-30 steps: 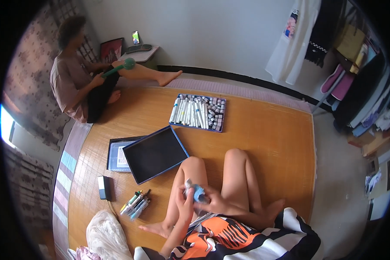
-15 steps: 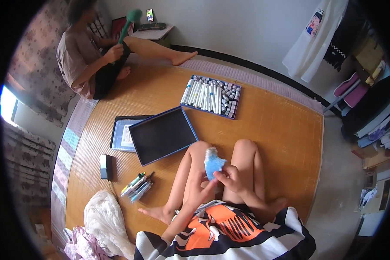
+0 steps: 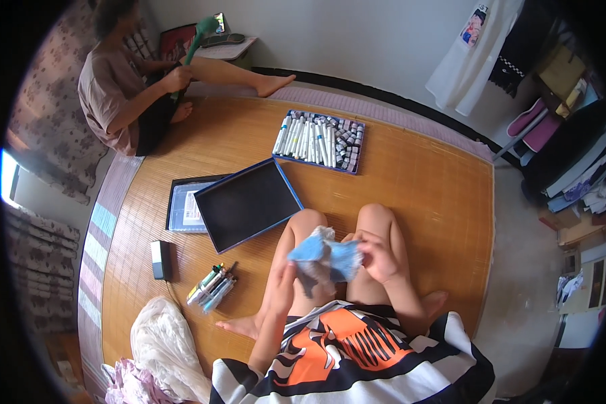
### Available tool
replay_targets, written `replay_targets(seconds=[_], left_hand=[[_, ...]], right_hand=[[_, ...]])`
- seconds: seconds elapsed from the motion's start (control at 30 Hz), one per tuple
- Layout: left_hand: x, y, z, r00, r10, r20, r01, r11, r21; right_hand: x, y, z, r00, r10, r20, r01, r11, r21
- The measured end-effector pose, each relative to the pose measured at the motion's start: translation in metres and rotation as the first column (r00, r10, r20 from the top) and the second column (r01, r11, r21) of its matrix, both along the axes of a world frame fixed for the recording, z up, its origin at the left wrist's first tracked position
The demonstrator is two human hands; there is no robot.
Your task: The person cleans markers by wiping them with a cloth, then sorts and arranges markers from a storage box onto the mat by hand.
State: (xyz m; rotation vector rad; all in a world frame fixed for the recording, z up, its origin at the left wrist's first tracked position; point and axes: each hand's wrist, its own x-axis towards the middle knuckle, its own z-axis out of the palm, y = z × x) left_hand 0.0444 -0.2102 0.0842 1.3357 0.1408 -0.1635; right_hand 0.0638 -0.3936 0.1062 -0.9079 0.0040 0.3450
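Above my lap I hold a light blue cloth [image 3: 347, 261] with whitish edges, spread out between both hands and a little blurred. My left hand [image 3: 286, 277] has its fingers closed on the cloth's left part. At the right end, my right hand [image 3: 378, 258] pinches the cloth's edge. Beyond my knees lies a shallow black box lid [image 3: 248, 205] with a blue rim, partly over a clear blue-edged case [image 3: 183, 205]. Farther off, an open box [image 3: 320, 141] holds several white markers, some lying lengthwise and some showing their ends.
A bundle of pens [image 3: 212, 288], a dark box-shaped device with a cord [image 3: 160, 260], a white plastic bag [image 3: 165, 343] and pink fabric [image 3: 131, 384] lie to my left. Another person [image 3: 111, 101] sits at the far left, gripping a green round-headed stick [image 3: 198, 42]. Clothes hang at right.
The blue cloth was bunched up in my close-together hands; now it is spread wider. My left hand has moved left and my right hand slightly right and up. The view has shifted a little.
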Motion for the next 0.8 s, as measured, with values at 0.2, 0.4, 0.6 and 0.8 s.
replay_targets(seconds=[0.2,0.4,0.6,0.8], left_hand=[[-0.004,0.011,-0.007,0.989,-0.007,-0.15,-0.055,0.912,-0.406],[0.006,0.001,-0.005,0.999,-0.043,0.027,0.049,0.954,-0.295],[0.05,-0.014,-0.01,0.996,0.067,0.052,-0.049,0.954,-0.296],[0.169,-0.056,-0.041,0.965,0.228,0.131,-0.205,0.965,-0.165]], right_hand=[[-0.003,-0.006,0.001,0.976,0.075,-0.205,0.023,0.898,0.439],[0.0,0.015,-0.028,0.958,0.24,-0.158,-0.107,0.809,0.578],[0.023,-0.002,-0.062,0.777,0.617,0.127,-0.541,0.757,-0.366],[0.115,-0.027,-0.027,0.989,-0.062,0.135,-0.009,0.883,0.469]])
